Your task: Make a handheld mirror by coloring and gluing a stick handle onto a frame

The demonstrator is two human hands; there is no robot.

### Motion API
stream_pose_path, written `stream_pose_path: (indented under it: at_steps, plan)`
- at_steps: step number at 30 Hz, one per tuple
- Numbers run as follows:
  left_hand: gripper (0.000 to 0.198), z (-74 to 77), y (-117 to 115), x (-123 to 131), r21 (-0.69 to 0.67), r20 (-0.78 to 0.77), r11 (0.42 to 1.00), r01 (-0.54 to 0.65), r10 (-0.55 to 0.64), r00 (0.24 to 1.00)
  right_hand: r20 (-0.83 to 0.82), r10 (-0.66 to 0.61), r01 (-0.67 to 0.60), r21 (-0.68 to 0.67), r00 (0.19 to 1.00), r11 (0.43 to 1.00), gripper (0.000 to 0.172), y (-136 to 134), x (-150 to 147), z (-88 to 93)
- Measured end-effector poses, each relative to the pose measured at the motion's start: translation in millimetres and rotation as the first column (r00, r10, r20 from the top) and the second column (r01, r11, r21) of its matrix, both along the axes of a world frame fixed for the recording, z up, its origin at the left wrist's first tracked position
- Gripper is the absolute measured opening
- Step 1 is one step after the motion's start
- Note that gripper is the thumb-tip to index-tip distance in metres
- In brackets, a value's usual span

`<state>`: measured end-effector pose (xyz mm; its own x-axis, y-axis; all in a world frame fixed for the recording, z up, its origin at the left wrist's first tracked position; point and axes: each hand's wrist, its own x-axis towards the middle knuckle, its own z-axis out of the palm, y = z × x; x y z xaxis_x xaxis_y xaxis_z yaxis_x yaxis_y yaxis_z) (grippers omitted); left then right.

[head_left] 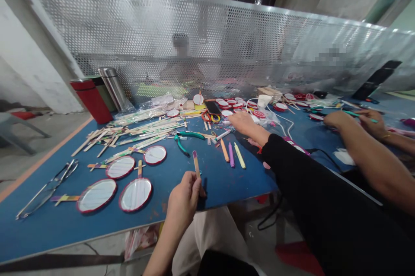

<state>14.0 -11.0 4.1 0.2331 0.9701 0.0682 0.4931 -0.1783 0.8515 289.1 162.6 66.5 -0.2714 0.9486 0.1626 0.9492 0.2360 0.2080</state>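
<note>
My left hand (184, 194) pinches a wooden craft stick (196, 163), held upright over the table's front edge, its top coloured purple and orange. My right hand (244, 124), in a black sleeve, reaches down among small parts at mid-table. Its fingers are bent and close together; whatever they grip is hidden. Beside it lie a white stick (223, 135), colourful rings (210, 117) and a dark phone (213, 108). Orange (225, 150), purple (231, 155) and yellow (240, 155) crayon-like sticks lie nearer me. Green-handled pliers (186, 138) rest to the left.
Several round red-rimmed pieces with stick handles (135, 195) lie at left, near metal tongs (48, 189). Behind are loose craft sticks (145, 131) and flasks (92, 101). A perforated metal screen (145, 42) closes the back. At right, a co-worker's hands (372, 122) hold a green-handled tool.
</note>
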Motion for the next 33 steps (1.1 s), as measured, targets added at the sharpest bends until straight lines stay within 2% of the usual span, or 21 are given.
stream_pose_path:
  at_steps: [5,9,10,11,12,13,15,16,17,18,20,23,25,27,28,31,33]
  plan:
    - [0.018,-2.3,2,-1,-0.018,-0.021,1.000,0.018,-0.019,1.000,-0.282,0.064,-0.051,0.055,0.957,0.997,0.039,-37,-13,13.4]
    - [0.017,-1.2,0,0,-0.022,-0.025,1.000,0.001,-0.002,1.000,-0.522,0.159,-0.165,0.035,0.838,0.986,0.027,-87,-40,11.3]
    - [0.017,-0.7,-1,1,-0.019,-0.021,1.000,-0.004,0.003,1.000,-0.609,0.182,-0.203,0.035,0.772,0.979,0.026,-101,-47,8.3]
    - [0.017,-0.1,-1,2,-0.015,-0.015,1.000,-0.008,0.007,1.000,-0.823,0.188,-0.269,0.044,0.537,0.962,0.024,-115,-55,4.6]
    - [0.017,0.4,-2,2,-0.012,-0.011,1.000,-0.011,0.011,1.000,-0.944,0.160,-0.354,0.051,0.287,0.934,0.022,-128,-62,0.4]
    - [0.017,0.7,-2,3,-0.011,-0.008,1.000,-0.014,0.014,1.000,-0.988,0.127,-0.417,0.080,0.087,0.905,0.026,-141,-69,-4.4]
    - [0.016,0.8,-3,4,-0.011,-0.005,1.000,-0.018,0.018,1.000,-0.991,0.069,-0.541,0.119,-0.111,0.833,0.056,-161,-82,-14.8]
    - [0.016,0.5,-3,4,-0.010,-0.004,1.000,-0.017,0.017,1.000,-0.983,0.094,-0.536,0.166,-0.160,0.828,0.065,-168,-88,-20.4]
    - [0.015,0.0,-2,4,-0.008,-0.006,1.000,-0.017,0.017,1.000,-0.972,0.154,-0.486,0.222,-0.176,0.845,0.067,-174,-94,-26.2]
    - [0.015,-0.6,-2,4,-0.001,-0.015,1.000,-0.024,0.024,1.000,-0.962,0.229,-0.409,0.271,-0.151,0.871,0.064,-178,-100,-32.1]
    - [0.014,-1.8,-2,3,0.016,-0.048,0.999,-0.046,0.047,0.998,-0.930,0.368,-0.293,0.355,-0.010,0.888,0.060,-181,-113,-43.3]
    - [0.014,-2.7,-1,3,0.020,-0.059,0.999,-0.051,0.052,0.997,-0.817,0.536,-0.173,0.509,0.211,0.843,0.047,-179,-126,-55.6]
    - [0.016,-2.9,-1,3,0.013,-0.024,1.000,-0.027,0.027,0.999,-0.755,0.592,0.008,0.619,0.284,0.785,0.030,-177,-129,-59.4]
    - [0.017,-2.6,-2,3,0.014,-0.006,1.000,-0.020,0.021,1.000,-0.766,0.580,0.187,0.636,0.278,0.749,0.018,-176,-129,-60.3]
    - [0.017,-2.4,-2,4,0.012,-0.007,1.000,-0.023,0.023,1.000,-0.792,0.560,0.231,0.608,0.243,0.759,0.016,-175,-128,-60.0]
    - [0.017,-1.1,-3,5,-0.009,-0.017,0.999,-0.037,0.036,0.999,-0.839,0.530,0.212,0.544,0.125,0.812,0.016,-174,-127,-59.4]
    - [0.017,-0.2,-3,5,-0.015,-0.011,0.999,-0.046,0.046,0.999,-0.845,0.526,0.183,0.534,0.096,0.825,0.013,-175,-130,-61.0]
